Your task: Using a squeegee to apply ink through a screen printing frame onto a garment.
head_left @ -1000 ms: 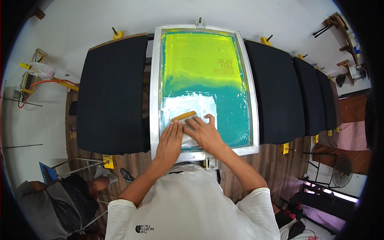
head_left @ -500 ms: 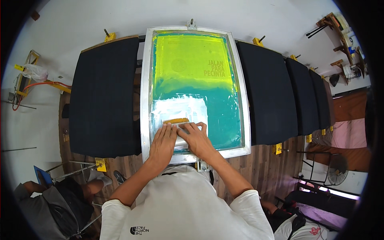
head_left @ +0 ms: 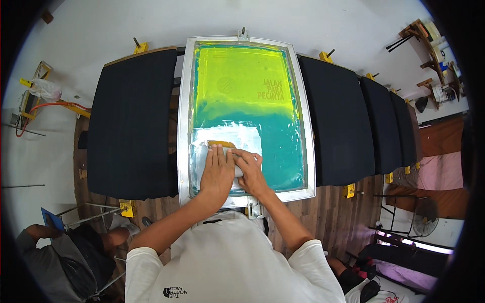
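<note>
Grip of left hand and right hand around an amber-edged squeegee, palms down, forearms aslant inward

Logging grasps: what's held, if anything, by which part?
Squeegee, held by its grey body in the left hand and right hand; left fingertips reach its amber edge.

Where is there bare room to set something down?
Bare room: the black-covered board left of the metal frame, and another black-covered board just right of it. Crowded: the frame's lower left, where the left hand and right hand hold a flat tool over the white patch.
</note>
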`<action>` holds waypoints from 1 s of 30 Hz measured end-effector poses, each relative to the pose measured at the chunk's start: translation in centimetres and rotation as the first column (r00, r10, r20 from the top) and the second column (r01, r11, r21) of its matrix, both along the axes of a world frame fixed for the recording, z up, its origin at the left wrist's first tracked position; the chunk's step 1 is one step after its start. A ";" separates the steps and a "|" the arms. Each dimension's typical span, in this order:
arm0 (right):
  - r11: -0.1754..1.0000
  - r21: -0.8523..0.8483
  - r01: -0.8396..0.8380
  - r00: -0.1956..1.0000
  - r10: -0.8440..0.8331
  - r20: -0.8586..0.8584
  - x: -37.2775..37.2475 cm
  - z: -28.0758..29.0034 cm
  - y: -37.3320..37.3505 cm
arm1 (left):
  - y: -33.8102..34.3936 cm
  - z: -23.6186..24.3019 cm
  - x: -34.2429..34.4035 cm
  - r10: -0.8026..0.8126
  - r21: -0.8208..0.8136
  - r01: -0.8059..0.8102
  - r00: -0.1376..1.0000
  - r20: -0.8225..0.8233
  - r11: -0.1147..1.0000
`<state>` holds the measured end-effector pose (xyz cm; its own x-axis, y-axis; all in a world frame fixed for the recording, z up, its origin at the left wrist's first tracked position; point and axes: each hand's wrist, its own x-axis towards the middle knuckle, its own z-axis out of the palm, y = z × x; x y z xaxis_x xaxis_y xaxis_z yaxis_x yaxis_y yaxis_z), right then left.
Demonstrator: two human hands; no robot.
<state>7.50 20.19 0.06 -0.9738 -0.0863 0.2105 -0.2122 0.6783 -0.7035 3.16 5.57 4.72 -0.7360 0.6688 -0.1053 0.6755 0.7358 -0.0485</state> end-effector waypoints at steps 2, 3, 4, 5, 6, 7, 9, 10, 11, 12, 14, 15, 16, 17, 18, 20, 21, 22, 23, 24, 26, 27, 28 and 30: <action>0.999 -0.013 0.029 1.000 -0.029 -0.009 0.2 -0.5 -0.2 | 0.1 -0.1 0.1 -0.029 -0.019 0.029 0.999 -0.033 0.999; 0.999 -0.027 0.036 0.999 -0.036 0.013 0.4 -0.4 -0.4 | -0.1 0.0 0.3 -0.040 -0.026 0.039 0.998 -0.038 0.999; 0.998 -0.040 0.043 0.999 -0.042 0.035 0.5 -0.2 -0.5 | -0.2 0.1 0.4 -0.050 -0.032 0.048 0.998 -0.044 0.998; 0.998 -0.041 0.047 0.998 -0.045 0.036 0.8 -0.2 -0.6 | -0.2 0.3 0.6 -0.053 -0.033 0.052 0.998 -0.043 0.998; 0.997 -0.044 0.056 0.998 -0.054 0.033 0.9 -0.2 -0.6 | -0.1 0.5 0.5 -0.060 -0.044 0.058 0.998 -0.024 0.997; 0.997 -0.047 0.064 0.998 -0.062 0.029 1.0 -0.2 -0.6 | 0.0 0.8 0.3 -0.065 -0.054 0.065 0.998 -0.006 0.996; 0.996 -0.058 0.074 0.997 -0.074 -0.004 1.0 0.1 -0.5 | 0.5 2.3 0.2 -0.063 -0.042 0.063 0.998 -0.009 0.997; 0.994 -0.070 0.083 0.996 -0.085 -0.032 1.0 0.2 -0.5 | 0.7 2.9 0.2 -0.060 -0.030 0.060 0.998 -0.007 0.998; 0.994 -0.069 0.083 0.996 -0.085 -0.034 0.7 0.6 -0.5 | 0.9 2.9 -0.1 -0.060 -0.029 0.060 0.998 -0.009 0.998; 0.994 -0.076 0.079 0.996 -0.082 -0.037 0.3 1.0 -0.5 | 1.1 2.9 -0.4 -0.046 -0.026 0.045 0.999 -0.027 0.999; 0.994 -0.081 0.075 0.996 -0.079 -0.041 0.2 1.1 -0.7 | 1.1 2.4 -0.5 -0.031 -0.022 0.030 0.998 -0.046 0.999; 0.992 -0.090 0.088 0.995 -0.091 -0.037 0.2 0.7 -0.8 | 1.1 1.9 -0.6 -0.036 -0.028 0.035 0.999 -0.035 0.999; 0.990 -0.098 0.100 0.994 -0.104 -0.033 0.3 0.4 -0.8 | 1.0 1.5 -0.6 -0.040 -0.034 0.039 0.999 -0.024 0.999; 0.990 -0.097 0.098 0.994 -0.102 -0.035 0.5 0.2 -0.8 | 0.9 1.3 -0.5 -0.038 -0.033 0.037 0.999 -0.026 0.999; 0.994 -0.072 0.085 0.996 -0.087 -0.017 0.7 0.2 -0.7 | 0.7 1.3 -0.4 -0.042 -0.016 0.042 0.999 0.012 0.999; 0.996 -0.048 0.072 0.997 -0.072 0.005 0.9 0.5 -0.2 | 0.3 1.3 -0.4 -0.046 -0.001 0.046 0.998 0.054 0.999; 1.000 0.001 0.030 0.999 -0.030 0.026 0.4 1.8 0.1 | 0.0 1.5 -0.5 -0.020 0.108 0.014 0.999 0.051 0.994; 0.999 0.050 -0.010 0.999 0.008 0.049 -0.2 2.9 0.5 | -0.4 1.6 -0.6 0.004 0.216 -0.015 0.999 0.050 0.976; 0.997 0.072 -0.033 0.998 0.029 0.059 -1.1 3.6 0.8 | -0.8 1.3 -1.0 -0.004 0.212 -0.008 0.998 0.056 0.977; 0.997 0.069 -0.025 0.998 0.021 0.064 -2.3 3.7 1.4 | -1.0 0.7 -1.7 0.021 0.269 -0.048 0.995 0.102 0.962; 0.944 0.286 -0.162 0.985 0.139 0.102 -4.8 4.0 2.4 | -1.4 -0.9 -3.2 0.037 0.318 -0.085 0.987 0.156 0.944; 0.924 0.338 -0.179 0.981 0.141 0.136 -5.9 4.0 2.5 | -1.7 -2.5 -3.9 0.006 0.449 -0.093 0.982 0.190 0.889; 0.900 0.389 -0.198 0.975 0.140 0.172 -6.8 4.2 2.4 | -1.8 -2.6 -4.5 -0.029 0.570 -0.106 0.974 0.223 0.815; 0.902 0.377 -0.212 0.965 0.132 0.227 -7.8 5.4 2.7 | -1.1 -1.8 -5.7 -0.046 0.607 -0.207 0.926 0.375 0.767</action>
